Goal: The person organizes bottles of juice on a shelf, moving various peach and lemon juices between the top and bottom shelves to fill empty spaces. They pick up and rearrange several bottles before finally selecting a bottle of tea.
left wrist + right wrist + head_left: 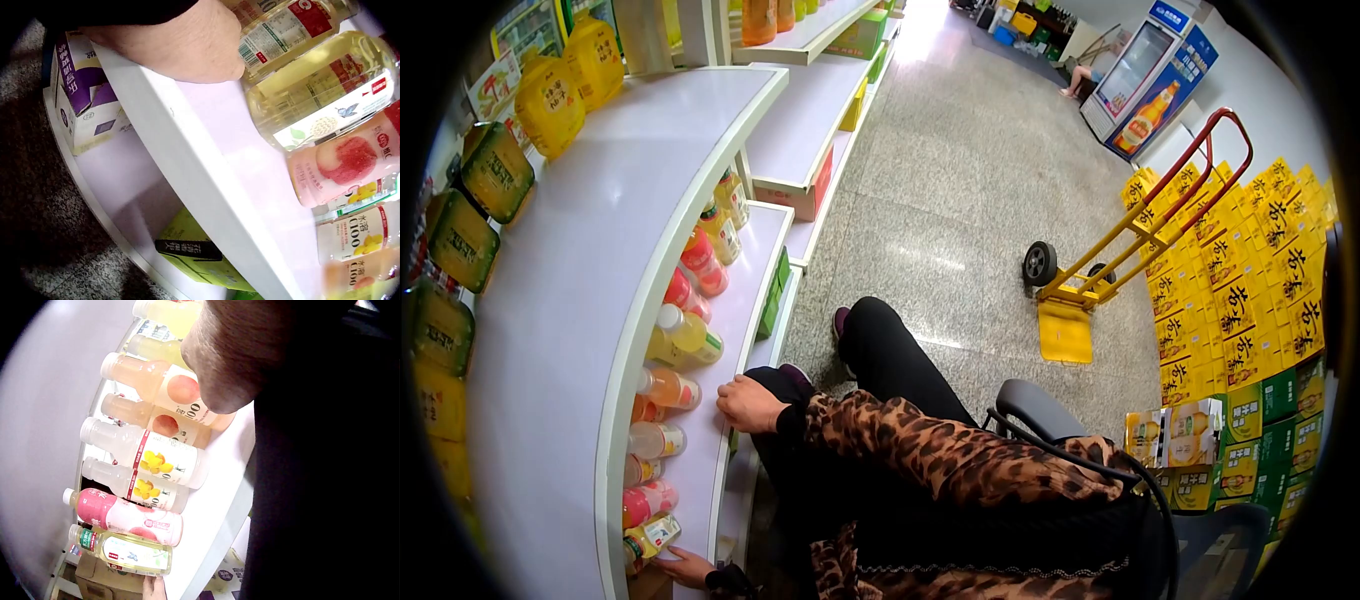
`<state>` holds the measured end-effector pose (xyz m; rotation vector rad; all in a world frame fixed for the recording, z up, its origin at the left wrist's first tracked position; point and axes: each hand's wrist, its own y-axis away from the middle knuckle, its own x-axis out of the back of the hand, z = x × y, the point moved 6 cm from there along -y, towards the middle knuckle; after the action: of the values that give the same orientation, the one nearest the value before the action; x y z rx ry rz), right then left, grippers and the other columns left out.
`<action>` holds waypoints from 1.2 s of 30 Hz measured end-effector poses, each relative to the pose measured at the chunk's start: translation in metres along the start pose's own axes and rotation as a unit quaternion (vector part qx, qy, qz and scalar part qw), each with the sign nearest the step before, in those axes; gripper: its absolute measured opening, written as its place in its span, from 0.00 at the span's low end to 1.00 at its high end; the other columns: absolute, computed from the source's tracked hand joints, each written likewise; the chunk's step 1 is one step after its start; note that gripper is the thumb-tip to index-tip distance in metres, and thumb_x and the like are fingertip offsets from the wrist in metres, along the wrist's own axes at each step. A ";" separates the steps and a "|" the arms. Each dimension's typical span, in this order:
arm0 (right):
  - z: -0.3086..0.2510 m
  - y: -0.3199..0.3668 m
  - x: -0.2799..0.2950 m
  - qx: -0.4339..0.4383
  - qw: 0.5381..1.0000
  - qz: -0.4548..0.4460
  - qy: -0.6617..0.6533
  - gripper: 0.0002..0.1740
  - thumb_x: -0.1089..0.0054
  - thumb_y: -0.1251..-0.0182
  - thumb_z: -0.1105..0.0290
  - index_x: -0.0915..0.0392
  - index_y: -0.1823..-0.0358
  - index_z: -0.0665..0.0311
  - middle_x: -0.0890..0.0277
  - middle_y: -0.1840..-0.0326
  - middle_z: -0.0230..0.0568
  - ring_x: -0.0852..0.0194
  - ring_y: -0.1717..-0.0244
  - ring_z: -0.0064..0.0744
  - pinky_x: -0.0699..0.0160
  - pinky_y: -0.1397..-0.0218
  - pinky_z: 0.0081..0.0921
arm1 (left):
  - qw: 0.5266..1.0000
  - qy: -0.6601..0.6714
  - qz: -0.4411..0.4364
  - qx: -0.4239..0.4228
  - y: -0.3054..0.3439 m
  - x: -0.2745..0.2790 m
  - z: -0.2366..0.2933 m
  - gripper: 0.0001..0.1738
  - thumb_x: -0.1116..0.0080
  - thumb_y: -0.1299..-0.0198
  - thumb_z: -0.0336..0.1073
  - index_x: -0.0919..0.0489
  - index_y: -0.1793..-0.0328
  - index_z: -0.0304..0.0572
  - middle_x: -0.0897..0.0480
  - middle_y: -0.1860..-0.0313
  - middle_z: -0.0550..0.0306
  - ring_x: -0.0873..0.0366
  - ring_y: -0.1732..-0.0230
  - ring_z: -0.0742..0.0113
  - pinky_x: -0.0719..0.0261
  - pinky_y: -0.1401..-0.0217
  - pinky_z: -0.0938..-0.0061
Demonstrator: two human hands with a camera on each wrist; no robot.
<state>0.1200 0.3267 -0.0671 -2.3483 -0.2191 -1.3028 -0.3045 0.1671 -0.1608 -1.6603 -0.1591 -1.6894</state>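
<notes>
On shelf (747, 268), near hands (750, 403): bottles (698, 340) holding yellow, orange drinks (149, 381).

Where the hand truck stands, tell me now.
In the head view, the hand truck stands right of centre on the grey floor, beside the stacked yellow boxes and lower in the picture than the display fridge.

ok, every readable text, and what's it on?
"水溶 C100": lemon bottle, left wrist view
"C100": peach bottle, left wrist view
"00": bottles, right wrist view
Too small, blurred or stylised to read surely: yellow cartons, green cartons, fridge, purple carton, green box, other labels
</notes>
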 end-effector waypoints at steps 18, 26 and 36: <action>0.000 0.001 0.003 -0.004 1.000 0.002 -0.018 0.04 0.41 0.51 0.69 0.27 0.76 0.59 0.32 0.69 0.37 0.29 0.62 0.38 0.35 0.56 0.33 | 1.000 -0.013 0.003 -0.010 0.001 -0.007 -0.006 0.32 0.53 0.31 0.47 0.42 0.26 0.39 0.32 0.32 0.41 0.30 0.37 0.44 0.31 0.36 0.57; 0.000 0.000 0.003 0.002 1.000 0.004 -0.022 0.04 0.42 0.51 0.69 0.27 0.77 0.59 0.32 0.70 0.37 0.29 0.63 0.38 0.34 0.57 0.33 | 1.000 -0.015 -0.024 0.011 -0.001 -0.009 -0.010 0.33 0.54 0.31 0.49 0.42 0.26 0.39 0.31 0.33 0.41 0.30 0.37 0.44 0.31 0.37 0.57; -0.002 0.000 0.006 0.005 1.000 0.006 -0.016 0.05 0.41 0.51 0.68 0.27 0.77 0.60 0.32 0.70 0.37 0.29 0.63 0.39 0.34 0.57 0.34 | 1.000 0.002 -0.021 0.006 -0.001 -0.005 -0.008 0.34 0.53 0.32 0.50 0.42 0.26 0.38 0.30 0.34 0.41 0.30 0.37 0.44 0.29 0.37 0.58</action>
<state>0.1220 0.3260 -0.0612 -2.3601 -0.2204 -1.2556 -0.3126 0.1656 -0.1663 -1.6556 -0.2019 -1.7199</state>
